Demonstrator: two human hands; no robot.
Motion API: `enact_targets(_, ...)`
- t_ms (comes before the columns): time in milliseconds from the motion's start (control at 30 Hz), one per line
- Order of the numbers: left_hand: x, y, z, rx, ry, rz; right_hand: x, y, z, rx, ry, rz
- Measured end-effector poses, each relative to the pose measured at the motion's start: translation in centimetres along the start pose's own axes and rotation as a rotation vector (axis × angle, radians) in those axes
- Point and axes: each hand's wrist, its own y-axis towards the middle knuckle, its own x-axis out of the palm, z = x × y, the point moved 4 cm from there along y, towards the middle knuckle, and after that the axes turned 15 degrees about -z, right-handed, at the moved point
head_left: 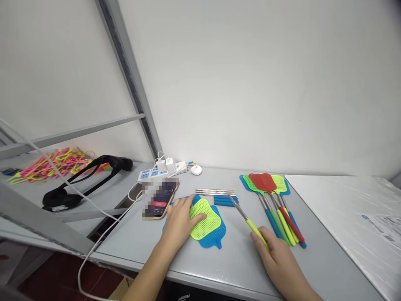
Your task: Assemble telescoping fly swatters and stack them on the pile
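Observation:
My left hand (180, 219) holds a yellow-green perforated fly swatter head (205, 221), its thumb lying on top. Blue swatter heads (216, 237) lie beneath it and partly under the hand. In my right hand (278, 259) is a yellow-green swatter handle (255, 230) with a metal rod, which points up and left and has no head on it. Beyond the hands lie several bare metal rods (214, 192) and a stack of blue handle grips (224, 201). Whole fly swatters (263, 182) in red, green, yellow-green and blue are piled to the right.
A phone (161, 198) lies left of my left hand, near a power strip (150, 173) with cables and a white round device (196, 169). Farther left are a black headset-like frame (115, 167) and a colourful tangled pile (59, 163). A white wrapped sheet (344, 209) covers the right side.

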Motion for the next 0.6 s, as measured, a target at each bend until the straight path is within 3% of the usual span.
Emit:
enact_targets(167, -2.8, -0.9, 1.8, 0.057, -0.17, -0.075, -0.1, -0.1, 0.1, -0.002, 0.041, 0.028)
enact_targets(233, -4.5, -1.2, 3.6, 0.106, -0.48, -0.087, -0.3, -0.2, 0.0, -0.052, 0.056, 0.039)
enact_targets(300, -6.1, -0.9, 5.6, 0.161, -0.814, 0.069, -0.4, -0.5, -0.4, -0.117, 0.06, 0.065)
enact_targets(367, -6.8, -0.2, 7.5, 0.243, -1.093, 0.32, -0.5, -0.9, -1.0, -0.186, 0.056, 0.097)
enact_targets(467, -4.5, 1.1, 9.2, 0.27, -1.4, 0.516, -0.7, -1.3, -1.5, -0.249, 0.021, 0.123)
enact_targets(600, 0.9, 1.1, 9.0, 0.089, -1.621, 0.468, -1.0, -1.8, -1.2, -0.269, -0.024, 0.125)
